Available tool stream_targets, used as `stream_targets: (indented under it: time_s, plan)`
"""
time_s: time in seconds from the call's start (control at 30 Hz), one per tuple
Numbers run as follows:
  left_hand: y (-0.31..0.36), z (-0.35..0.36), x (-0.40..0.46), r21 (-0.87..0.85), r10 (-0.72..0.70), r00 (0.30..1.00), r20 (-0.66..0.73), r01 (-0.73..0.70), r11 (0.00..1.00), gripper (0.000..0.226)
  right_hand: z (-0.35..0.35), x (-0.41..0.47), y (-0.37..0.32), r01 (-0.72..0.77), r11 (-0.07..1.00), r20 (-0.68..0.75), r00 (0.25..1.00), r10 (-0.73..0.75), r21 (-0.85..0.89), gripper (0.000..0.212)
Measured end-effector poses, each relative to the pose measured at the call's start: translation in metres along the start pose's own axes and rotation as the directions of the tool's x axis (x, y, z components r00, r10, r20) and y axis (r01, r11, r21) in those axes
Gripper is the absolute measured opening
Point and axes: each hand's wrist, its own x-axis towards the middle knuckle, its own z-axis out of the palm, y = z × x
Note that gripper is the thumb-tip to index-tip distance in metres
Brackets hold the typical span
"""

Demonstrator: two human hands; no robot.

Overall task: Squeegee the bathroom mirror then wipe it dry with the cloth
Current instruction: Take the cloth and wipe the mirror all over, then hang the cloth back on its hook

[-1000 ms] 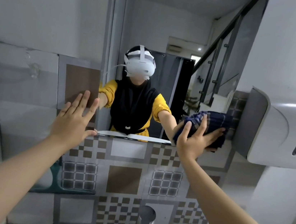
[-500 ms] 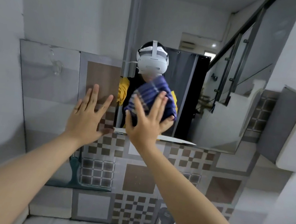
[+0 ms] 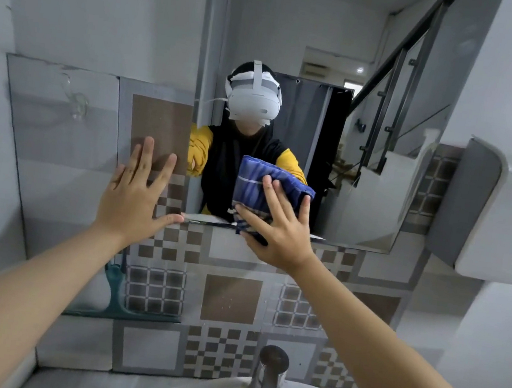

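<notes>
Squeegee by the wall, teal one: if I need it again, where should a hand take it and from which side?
Grip the squeegee by its upright handle, coming from the front with the left hand, which is directly above it. It stands blade-down against the tiled wall, so the handle is the only free, narrow part. The right hand is pressing the blue cloth to the mirror.

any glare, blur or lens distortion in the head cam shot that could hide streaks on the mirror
Head view: strong wide-angle bending, with the dispenser and the wall edges bowed; the cloth under the right hand is slightly smeared, the left hand sharper; small ceiling-light reflections high in the mirror, no broad glare; lighting soft and even, streaks too fine to judge.
</notes>
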Motion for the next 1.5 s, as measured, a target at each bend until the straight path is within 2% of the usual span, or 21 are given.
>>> stream_targets:
  time_s: [0.13, 0.2, 0.23, 0.3, 0.4, 0.53, 0.6, 0.77, 0.93, 1.0, 1.07, 1.13, 1.23, 1.33, 1.4, 1.5]
  plan:
    - [0.001, -0.001, 0.0, 0.001, 0.003, 1.0, 0.006, -0.003, 1.0, 0.108, -0.015, -0.043, 0.053, -0.176, 0.981, -0.006, 0.984, 0.176, -0.08, 0.045]
    - [0.003, -0.001, 0.0, -0.001, -0.005, 1.0, 0.004, 0.005, 1.0, 0.109, -0.023, -0.069, 0.075, -0.339, 0.94, 0.028, 0.94, 0.34, -0.031, 0.048]
    - [0.004, -0.001, 0.0, -0.002, -0.007, 1.0, 0.003, 0.007, 1.0, 0.109, -0.027, -0.081, 0.082, -0.443, 0.896, 0.072, 0.895, 0.44, 0.022, 0.05]
    - [0.005, -0.001, 0.0, -0.001, -0.012, 1.0, 0.004, 0.013, 1.0, 0.109, -0.033, -0.097, 0.086, -0.662, 0.743, 0.162, 0.748, 0.644, 0.101, 0.057]
    - [0.007, -0.002, 0.0, 0.012, -0.022, 1.0, 0.01, 0.021, 1.0, 0.109, -0.032, -0.091, 0.065, -0.856, 0.485, 0.148, 0.511, 0.847, 0.177, 0.062]
    - [0.009, -0.003, 0.0, 0.023, -0.029, 0.999, 0.023, 0.028, 0.999, 0.108, -0.022, -0.046, 0.021, -0.919, 0.129, 0.13, 0.19, 0.973, 0.373, 0.062]
    - [0.009, -0.004, 0.0, 0.024, -0.024, 0.999, 0.037, 0.023, 0.999, 0.108, -0.018, -0.026, -0.001, -0.909, 0.055, 0.165, 0.134, 0.977, 0.414, 0.064]
    - [0.005, -0.016, 0.001, 0.048, 0.0, 0.995, 0.102, -0.005, 0.999, 0.11, -0.011, 0.017, -0.059, -0.857, 0.013, 0.272, 0.178, 0.945, 0.516, 0.065]
    - [0.005, -0.035, 0.0, 0.007, 0.02, 0.986, 0.166, -0.022, 1.0, 0.098, -0.003, 0.04, -0.12, -0.853, 0.065, 0.346, 0.278, 0.896, 0.518, 0.063]
    - [0.003, -0.041, -0.002, -0.068, 0.008, 0.977, 0.213, 0.007, 0.998, 0.088, 0.001, 0.047, -0.14, -0.854, 0.089, 0.368, 0.313, 0.876, 0.513, 0.06]
    - [0.001, -0.048, -0.008, -0.237, -0.015, 0.962, 0.271, 0.081, 0.968, 0.077, 0.004, 0.054, -0.159, -0.846, 0.114, 0.387, 0.353, 0.852, 0.521, 0.058]
    - [-0.001, -0.057, -0.016, -0.451, -0.052, 0.946, 0.32, 0.2, 0.87, 0.065, 0.004, 0.06, -0.178, -0.82, 0.146, 0.405, 0.418, 0.813, 0.553, 0.058]
    - [-0.007, -0.068, -0.023, -0.672, -0.117, 0.908, 0.403, 0.38, 0.636, 0.044, -0.004, 0.07, -0.2, -0.772, 0.154, 0.463, 0.515, 0.721, 0.617, 0.057]
    - [-0.017, -0.071, -0.023, -0.755, -0.145, 0.864, 0.483, 0.495, 0.431, 0.034, -0.013, 0.074, -0.204, -0.729, 0.159, 0.506, 0.598, 0.622, 0.666, 0.05]
    - [-0.023, -0.071, -0.025, -0.761, -0.159, 0.844, 0.512, 0.532, 0.371, 0.032, -0.019, 0.074, -0.2, -0.688, 0.161, 0.5, 0.648, 0.574, 0.707, 0.045]
    - [-0.029, -0.069, -0.027, -0.768, -0.174, 0.829, 0.531, 0.558, 0.314, 0.031, -0.032, 0.076, -0.193, -0.678, 0.048, 0.572, 0.653, 0.497, 0.733, 0.039]
